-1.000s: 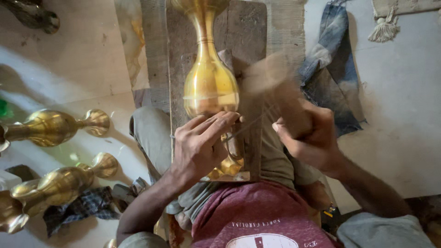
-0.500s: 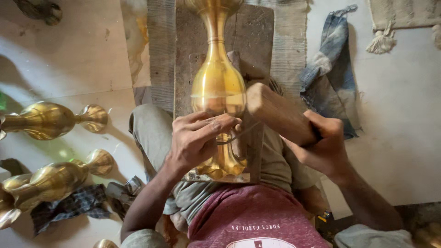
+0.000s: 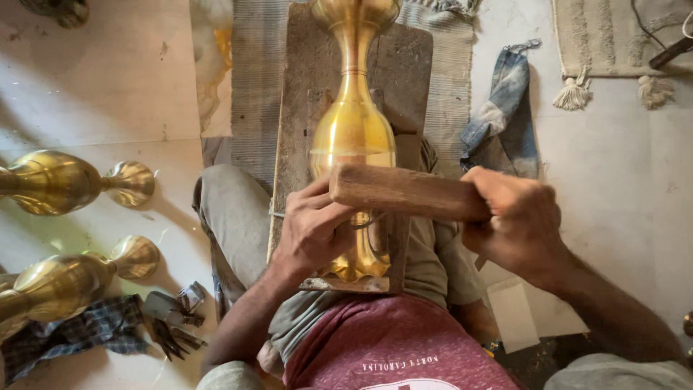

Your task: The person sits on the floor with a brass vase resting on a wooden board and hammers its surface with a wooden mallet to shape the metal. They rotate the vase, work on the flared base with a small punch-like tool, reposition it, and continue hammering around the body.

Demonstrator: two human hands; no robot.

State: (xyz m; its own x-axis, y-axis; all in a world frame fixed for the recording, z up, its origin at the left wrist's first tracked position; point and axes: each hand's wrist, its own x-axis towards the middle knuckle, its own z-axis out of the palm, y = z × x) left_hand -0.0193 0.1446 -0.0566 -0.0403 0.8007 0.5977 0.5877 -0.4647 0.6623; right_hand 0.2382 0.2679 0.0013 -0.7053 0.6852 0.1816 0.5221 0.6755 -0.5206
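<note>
Two hands work over one brass vase (image 3: pixel 353 137) lying lengthwise on a wooden board (image 3: pixel 303 108). Board runs from the person's lap out over a striped mat (image 3: pixel 254 72). Vase foot points toward the body, neck and mouth away, toward the top of the view.

Left hand (image 3: pixel 312 230) is closed on the vase's lower stem, fingers curled; something thin seems pinched in the fingertips against the metal, too small to tell what.

Right hand (image 3: pixel 516 220) grips a wooden mallet (image 3: pixel 404 191) in a full fist. Mallet lies crosswise over the vase, its free end above the lower belly, just beside the left fingers. Touching the brass or not: cannot tell.

Vase belly is polished, bright gold, reflecting light. Scalloped foot (image 3: pixel 354 269) rests near the board's close end, above the person's grey trousers (image 3: pixel 234 217) and red shirt (image 3: pixel 390 347).

Left of the person, on the pale floor (image 3: pixel 108 79): two more brass vases on their sides, one (image 3: pixel 68 180) farther, one (image 3: pixel 72 278) nearer, well apart from the board. Nearer one lies partly on a checked cloth (image 3: pixel 72 332). Dark small tools (image 3: pixel 173 325) lie beside that cloth, near the left knee.

Right of the board: a blue denim rag (image 3: pixel 505 108) on the floor. Beyond it, a pale tasselled rug (image 3: pixel 613 43) at the top right corner.
</note>
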